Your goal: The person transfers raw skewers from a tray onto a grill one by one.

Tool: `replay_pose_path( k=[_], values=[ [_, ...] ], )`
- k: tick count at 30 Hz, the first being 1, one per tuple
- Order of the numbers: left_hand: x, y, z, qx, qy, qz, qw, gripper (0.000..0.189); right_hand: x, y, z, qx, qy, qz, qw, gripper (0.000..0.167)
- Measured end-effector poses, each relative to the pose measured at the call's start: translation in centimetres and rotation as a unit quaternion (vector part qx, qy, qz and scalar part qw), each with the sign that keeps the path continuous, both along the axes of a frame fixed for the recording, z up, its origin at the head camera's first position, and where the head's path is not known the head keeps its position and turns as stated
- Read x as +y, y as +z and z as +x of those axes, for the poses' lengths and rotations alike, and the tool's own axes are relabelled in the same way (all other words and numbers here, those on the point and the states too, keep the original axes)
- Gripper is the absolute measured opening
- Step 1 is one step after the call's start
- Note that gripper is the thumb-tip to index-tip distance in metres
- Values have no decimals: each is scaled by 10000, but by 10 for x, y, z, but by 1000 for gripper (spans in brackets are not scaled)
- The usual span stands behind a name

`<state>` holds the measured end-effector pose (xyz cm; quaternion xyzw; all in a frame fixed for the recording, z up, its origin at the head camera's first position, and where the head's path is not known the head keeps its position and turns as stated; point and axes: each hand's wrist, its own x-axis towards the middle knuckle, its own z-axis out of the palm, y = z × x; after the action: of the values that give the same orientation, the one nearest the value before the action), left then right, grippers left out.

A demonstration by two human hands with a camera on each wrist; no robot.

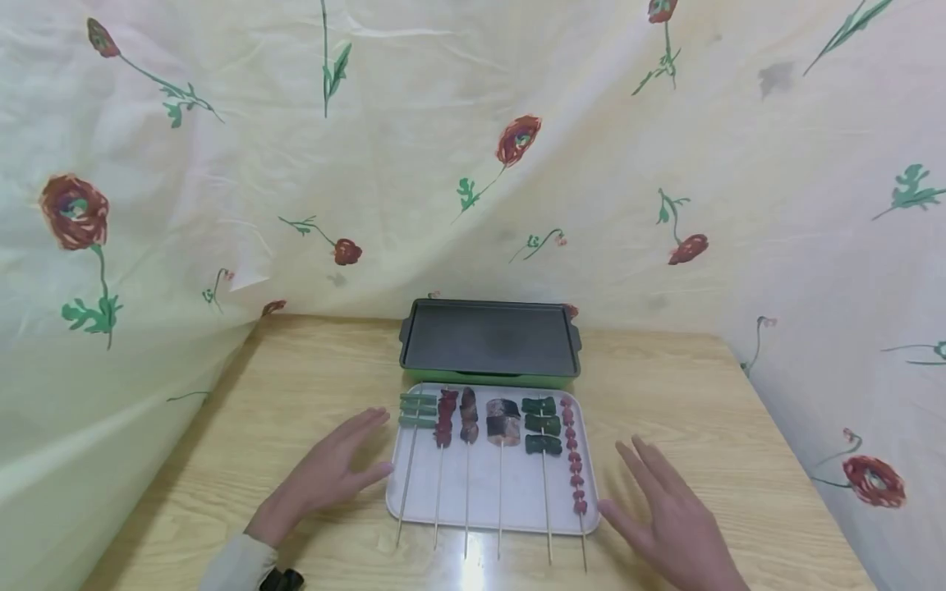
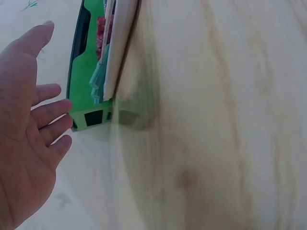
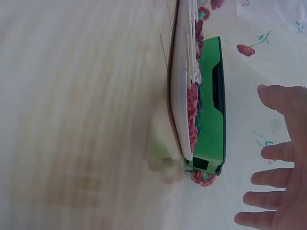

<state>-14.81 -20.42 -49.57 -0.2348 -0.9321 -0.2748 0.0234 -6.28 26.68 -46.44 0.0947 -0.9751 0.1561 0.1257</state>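
Note:
A white tray (image 1: 484, 501) lies on the wooden table with several skewers across it, their sticks jutting past its near edge. From left to right they carry green bean-like pieces (image 1: 418, 410), red meat (image 1: 445, 417), brown meat (image 1: 469, 416), a wide grey-and-pink piece (image 1: 503, 422), dark green rolls (image 1: 543, 425) and small red pieces (image 1: 573, 455). My left hand (image 1: 336, 464) hovers by the tray's left edge, fingers extended and holding nothing. At the right edge, my right hand (image 1: 668, 517) is spread with nothing in it; its thumb is near the tray's corner.
Directly behind the tray stands a green electric griddle (image 1: 491, 336) with a flat black plate and side handles. Flower-patterned cloth (image 1: 414, 164) hangs behind and on both sides of the wooden table (image 1: 310, 361). A dark band (image 1: 282, 579) is on my left wrist.

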Motion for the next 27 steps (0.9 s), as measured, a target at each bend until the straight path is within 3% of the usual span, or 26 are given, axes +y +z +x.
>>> replay_pose_path(
  k=[9, 14, 17, 24, 27],
  values=[
    [1, -10, -7, -352, -184, 231, 9989, 77, -11, 3, 11, -848, -481, -534, 9938, 73],
    [2, -12, -11, -620, -223, 389, 9971, 75, -13, 2, 13, -1419, -646, -879, 9838, 71],
    [2, -15, -14, -723, -260, 459, 9960, 74, -15, 1, 14, -1754, -791, -1258, 9732, 65],
    [1, -21, -19, -877, -459, 644, 9930, 73, -22, -3, 15, -2623, -1228, -2297, 9292, 47],
    [0, -23, -19, -1050, -486, 715, 9907, 73, -25, -6, 17, -2776, -1370, -2512, 9171, 43]
  ],
)
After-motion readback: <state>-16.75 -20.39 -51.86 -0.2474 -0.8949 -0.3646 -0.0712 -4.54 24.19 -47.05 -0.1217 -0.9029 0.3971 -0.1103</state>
